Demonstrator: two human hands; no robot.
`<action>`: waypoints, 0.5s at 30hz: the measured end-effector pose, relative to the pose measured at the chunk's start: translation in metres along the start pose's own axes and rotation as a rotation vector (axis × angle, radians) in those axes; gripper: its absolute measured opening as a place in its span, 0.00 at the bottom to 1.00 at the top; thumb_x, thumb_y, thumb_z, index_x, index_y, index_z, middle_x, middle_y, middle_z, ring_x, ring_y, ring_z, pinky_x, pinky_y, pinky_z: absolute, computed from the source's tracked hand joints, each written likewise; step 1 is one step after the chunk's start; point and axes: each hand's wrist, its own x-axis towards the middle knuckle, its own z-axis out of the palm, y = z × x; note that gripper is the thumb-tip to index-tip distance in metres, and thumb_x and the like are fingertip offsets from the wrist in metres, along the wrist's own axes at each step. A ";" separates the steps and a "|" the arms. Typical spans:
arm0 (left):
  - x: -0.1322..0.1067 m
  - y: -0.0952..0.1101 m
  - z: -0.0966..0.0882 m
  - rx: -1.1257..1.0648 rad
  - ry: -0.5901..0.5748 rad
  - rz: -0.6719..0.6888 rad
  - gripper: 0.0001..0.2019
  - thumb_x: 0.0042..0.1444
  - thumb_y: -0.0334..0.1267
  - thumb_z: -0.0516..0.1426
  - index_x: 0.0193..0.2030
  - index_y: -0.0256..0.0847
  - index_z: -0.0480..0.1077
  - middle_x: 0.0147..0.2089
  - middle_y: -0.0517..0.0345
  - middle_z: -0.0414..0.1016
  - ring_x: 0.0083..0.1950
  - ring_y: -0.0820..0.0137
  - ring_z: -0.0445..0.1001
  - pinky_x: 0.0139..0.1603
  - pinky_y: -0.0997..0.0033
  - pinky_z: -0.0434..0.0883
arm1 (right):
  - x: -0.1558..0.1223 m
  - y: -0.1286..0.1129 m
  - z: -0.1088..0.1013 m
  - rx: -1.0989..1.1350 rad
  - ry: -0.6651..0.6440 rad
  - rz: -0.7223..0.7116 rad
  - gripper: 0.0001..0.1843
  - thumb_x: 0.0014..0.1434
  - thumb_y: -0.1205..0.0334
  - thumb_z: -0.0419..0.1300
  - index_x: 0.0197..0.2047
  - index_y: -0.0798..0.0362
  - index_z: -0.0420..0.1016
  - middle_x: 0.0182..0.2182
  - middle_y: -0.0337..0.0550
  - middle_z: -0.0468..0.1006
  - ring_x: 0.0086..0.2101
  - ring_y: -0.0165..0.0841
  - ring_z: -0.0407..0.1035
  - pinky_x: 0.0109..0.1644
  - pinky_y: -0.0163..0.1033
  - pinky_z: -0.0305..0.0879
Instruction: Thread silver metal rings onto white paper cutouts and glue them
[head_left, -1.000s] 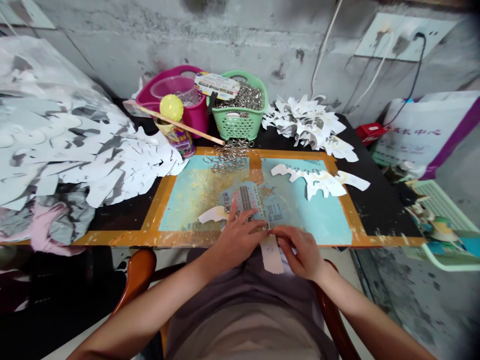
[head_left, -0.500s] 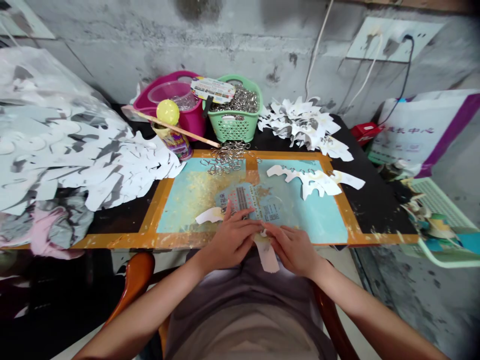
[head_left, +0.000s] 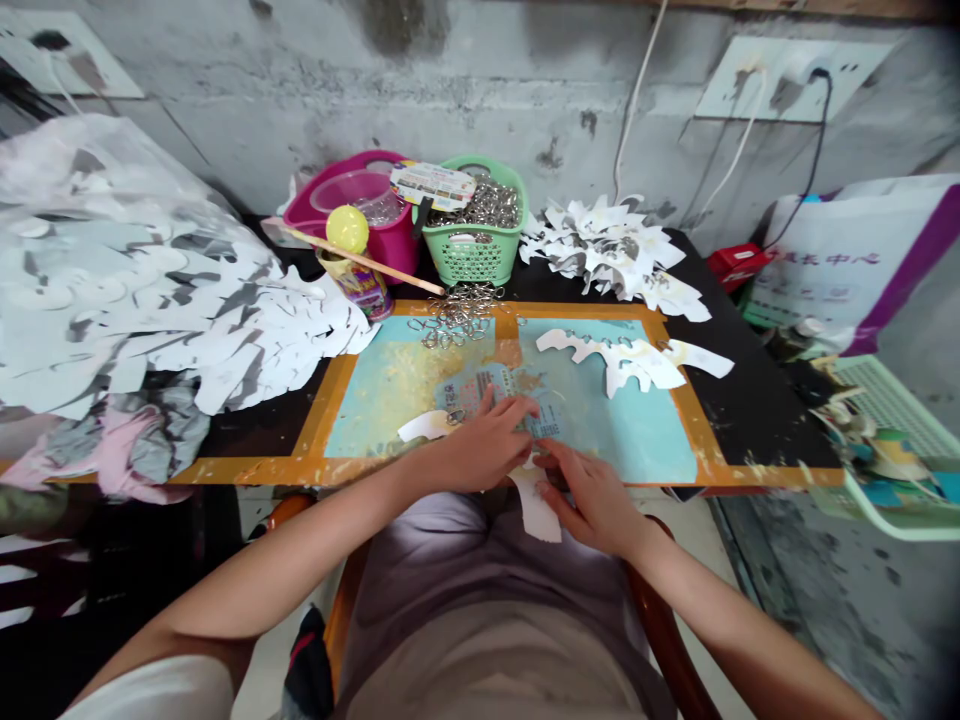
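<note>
Head view: my left hand (head_left: 484,450) lies with fingers curled on a printed card (head_left: 499,388), which sits on the teal work board (head_left: 615,440); whether it grips, I cannot tell. My right hand (head_left: 592,498) pinches the top of a white paper cutout (head_left: 535,508) hanging over the near edge of the surface (head_left: 757,410). Loose metal key rings (head_left: 457,322) lie at the board's far edge, just below a green basket (head_left: 472,262) filled with more.
</note>
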 end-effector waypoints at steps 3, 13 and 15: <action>-0.009 0.007 0.003 0.096 0.011 0.047 0.08 0.61 0.29 0.52 0.44 0.35 0.71 0.59 0.39 0.64 0.67 0.51 0.59 0.69 0.34 0.48 | 0.000 -0.002 -0.001 -0.038 -0.026 0.001 0.19 0.68 0.62 0.52 0.61 0.55 0.60 0.45 0.54 0.77 0.44 0.43 0.73 0.45 0.48 0.71; -0.019 0.007 -0.006 -0.021 0.128 -0.092 0.10 0.63 0.32 0.53 0.48 0.39 0.72 0.68 0.38 0.55 0.72 0.48 0.51 0.68 0.29 0.47 | -0.002 -0.001 0.002 -0.221 -0.076 -0.121 0.17 0.69 0.62 0.51 0.58 0.53 0.70 0.47 0.52 0.74 0.44 0.42 0.69 0.44 0.46 0.66; -0.008 0.002 -0.006 -0.037 0.078 -0.065 0.07 0.63 0.33 0.55 0.41 0.38 0.74 0.68 0.38 0.56 0.72 0.48 0.51 0.67 0.26 0.46 | -0.002 -0.001 0.002 -0.251 -0.097 -0.127 0.17 0.69 0.62 0.51 0.58 0.54 0.70 0.48 0.52 0.75 0.44 0.42 0.68 0.44 0.46 0.65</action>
